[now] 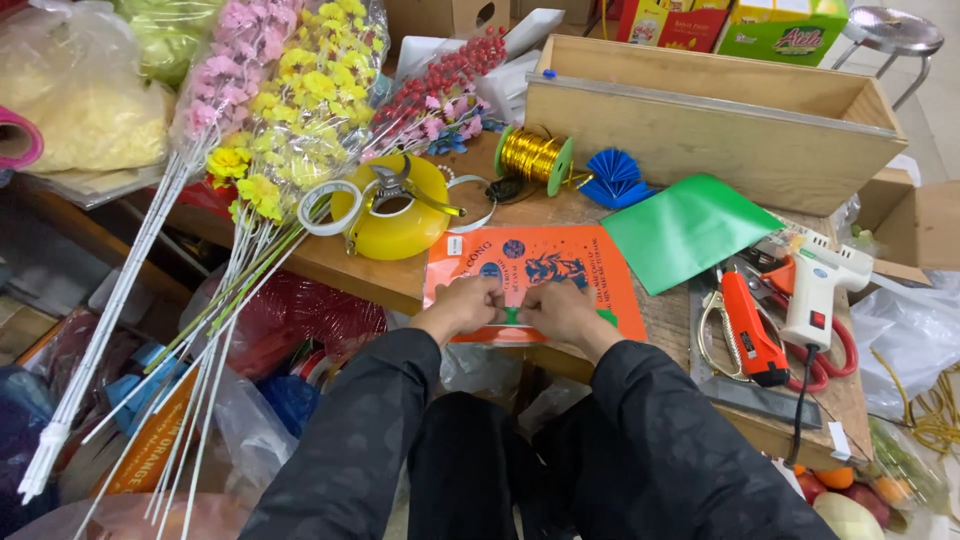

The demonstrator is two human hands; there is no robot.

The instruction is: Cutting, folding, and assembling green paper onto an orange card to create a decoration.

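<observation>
The left hand (468, 303) and right hand (553, 310) are held knuckles-up, fingertips pinched together on 1 small green folded paper piece (511, 316) over the orange printed plastic sheet (535, 262); its long axis cannot be told.

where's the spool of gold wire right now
In the head view the spool of gold wire lies on its side at the upper middle of the wooden table, in front of the long wooden box, between the yellow tape roll and the blue paper fan.

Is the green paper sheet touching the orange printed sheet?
Touching. In the head view, the green paper sheet has its lower left corner lying over the right edge of the orange printed sheet.
</observation>
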